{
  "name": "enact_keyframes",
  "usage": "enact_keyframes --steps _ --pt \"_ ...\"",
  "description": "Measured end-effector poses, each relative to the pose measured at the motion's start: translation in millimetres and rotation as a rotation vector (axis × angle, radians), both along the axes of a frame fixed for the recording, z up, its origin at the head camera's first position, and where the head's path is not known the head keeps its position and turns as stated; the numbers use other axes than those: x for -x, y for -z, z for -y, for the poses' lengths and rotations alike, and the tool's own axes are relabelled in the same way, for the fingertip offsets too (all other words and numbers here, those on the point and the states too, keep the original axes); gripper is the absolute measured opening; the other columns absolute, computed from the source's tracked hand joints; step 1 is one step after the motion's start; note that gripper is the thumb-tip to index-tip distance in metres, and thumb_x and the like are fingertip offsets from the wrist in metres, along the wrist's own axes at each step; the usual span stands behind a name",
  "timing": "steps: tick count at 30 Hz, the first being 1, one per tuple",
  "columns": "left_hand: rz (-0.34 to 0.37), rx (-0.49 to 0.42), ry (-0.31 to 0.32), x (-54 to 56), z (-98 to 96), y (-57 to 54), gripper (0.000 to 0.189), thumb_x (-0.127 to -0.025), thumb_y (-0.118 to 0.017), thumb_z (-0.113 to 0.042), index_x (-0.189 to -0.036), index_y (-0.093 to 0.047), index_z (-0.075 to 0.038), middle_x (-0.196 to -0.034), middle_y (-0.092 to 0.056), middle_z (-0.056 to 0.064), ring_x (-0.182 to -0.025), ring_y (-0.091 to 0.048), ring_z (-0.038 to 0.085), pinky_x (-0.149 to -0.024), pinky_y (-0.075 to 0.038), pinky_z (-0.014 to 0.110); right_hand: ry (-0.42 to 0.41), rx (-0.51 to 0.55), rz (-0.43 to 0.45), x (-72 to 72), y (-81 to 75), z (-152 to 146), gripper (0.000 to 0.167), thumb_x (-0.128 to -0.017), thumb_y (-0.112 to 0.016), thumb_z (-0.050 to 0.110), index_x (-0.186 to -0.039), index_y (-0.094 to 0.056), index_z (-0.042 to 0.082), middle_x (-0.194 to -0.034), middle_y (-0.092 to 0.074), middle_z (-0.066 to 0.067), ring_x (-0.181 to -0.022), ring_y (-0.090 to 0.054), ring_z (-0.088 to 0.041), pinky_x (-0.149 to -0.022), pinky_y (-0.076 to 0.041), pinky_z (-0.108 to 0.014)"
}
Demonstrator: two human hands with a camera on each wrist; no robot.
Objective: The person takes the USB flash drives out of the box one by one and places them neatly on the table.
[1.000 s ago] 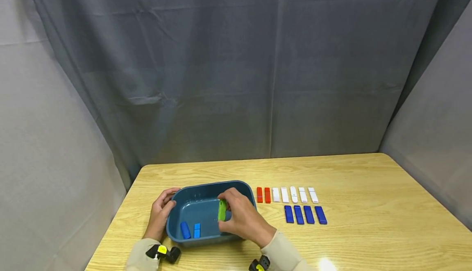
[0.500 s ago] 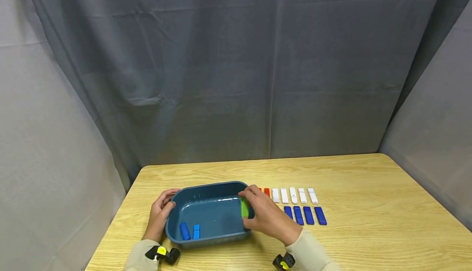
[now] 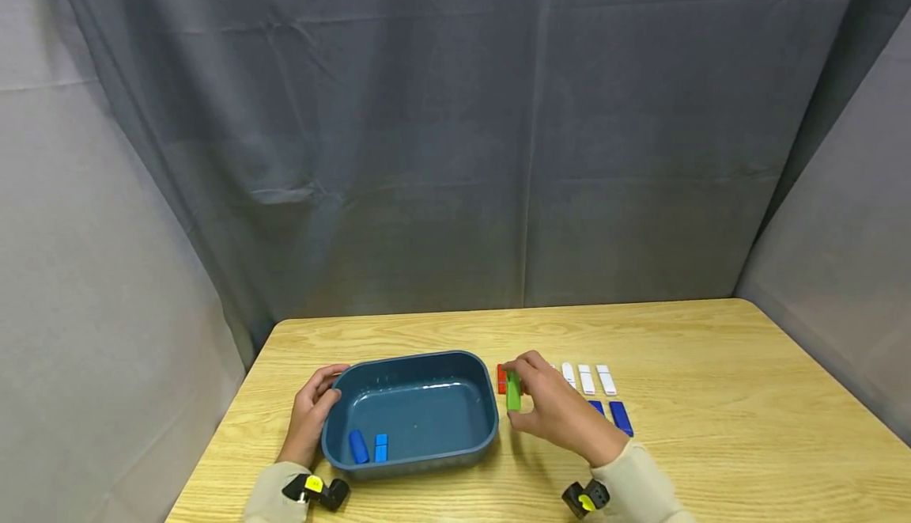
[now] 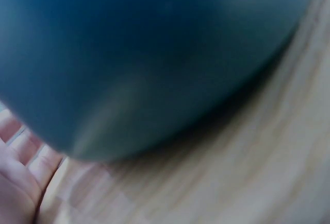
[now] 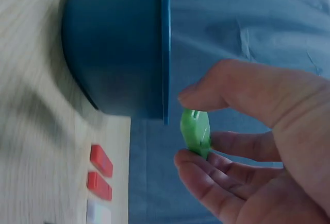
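My right hand (image 3: 558, 412) pinches a bright green USB stick (image 3: 513, 391) by its two ends, thumb on one end and fingertips on the other. It hangs just past the right end of a dark blue plastic tub (image 3: 411, 460). In the right wrist view, the green stick stands between thumb and fingers, beside the tub's rim. My left hand (image 3: 311, 412) holds the left end of the tub, thumb at the rim, fingers along the far corner. A dark blue USB stick (image 3: 359, 446) and a lighter blue one (image 3: 380, 448) lie in the tub's near left part.
Right of the tub, a red USB stick (image 3: 501, 379) and several white ones (image 3: 587, 380) line up, partly behind my right hand. Dark blue sticks (image 3: 621, 418) form a nearer row, partly covered. The wooden table (image 3: 712, 396) ends at grey curtains (image 3: 427, 151).
My right hand has lifted the green USB stick out from over the tub and carried it right, past the rim. My left hand and the tub have stayed put.
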State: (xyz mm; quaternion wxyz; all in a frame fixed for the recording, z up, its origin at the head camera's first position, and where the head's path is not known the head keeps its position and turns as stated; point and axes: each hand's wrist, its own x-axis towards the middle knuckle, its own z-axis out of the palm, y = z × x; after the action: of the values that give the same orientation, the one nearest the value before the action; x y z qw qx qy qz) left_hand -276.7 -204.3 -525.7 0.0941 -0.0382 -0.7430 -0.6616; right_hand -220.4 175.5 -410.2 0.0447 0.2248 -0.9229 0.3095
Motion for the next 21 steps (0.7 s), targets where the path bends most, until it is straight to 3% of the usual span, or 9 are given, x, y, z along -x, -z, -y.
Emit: enact_keyframes --steps 10,18,21 --pt "0.029 -0.02 0.022 -0.2 2.4 -2.9 0.037 -0.092 -0.049 0.002 -0.127 -0.058 -0.006 -0.124 -0.061 0.016 -0.111 -0.057 0.023 -0.087 -0.044 0.021 0.071 -0.063 0.005 6.4 1.9 -21 0.052 -0.069 -0.076 0.003 -0.117 -0.058 -0.002 -0.107 -0.053 -0.008 -0.086 -0.056 -0.021 -0.07 -0.048 -0.03" --pt "0.022 0.006 0.04 -15.1 -3.8 -28.4 0.037 -0.092 -0.047 0.004 -0.128 -0.055 0.002 -0.123 -0.06 0.022 -0.111 -0.057 0.031 -0.085 -0.045 0.021 0.111 -0.103 0.08 11.7 7.7 -28 0.054 -0.069 -0.08 0.005 -0.117 -0.058 -0.005 -0.101 -0.054 -0.008 -0.086 -0.058 -0.022 -0.07 -0.049 -0.032" --pt "0.033 0.009 0.032 -17.4 -5.2 -31.9 0.037 -0.091 -0.048 0.004 -0.128 -0.055 0.002 -0.123 -0.06 0.021 -0.112 -0.056 0.03 -0.086 -0.045 0.021 0.115 -0.134 0.076 12.9 10.6 -28 0.052 -0.068 -0.082 0.007 -0.114 -0.061 -0.005 -0.101 -0.056 -0.008 -0.083 -0.058 -0.02 -0.067 -0.048 -0.03"
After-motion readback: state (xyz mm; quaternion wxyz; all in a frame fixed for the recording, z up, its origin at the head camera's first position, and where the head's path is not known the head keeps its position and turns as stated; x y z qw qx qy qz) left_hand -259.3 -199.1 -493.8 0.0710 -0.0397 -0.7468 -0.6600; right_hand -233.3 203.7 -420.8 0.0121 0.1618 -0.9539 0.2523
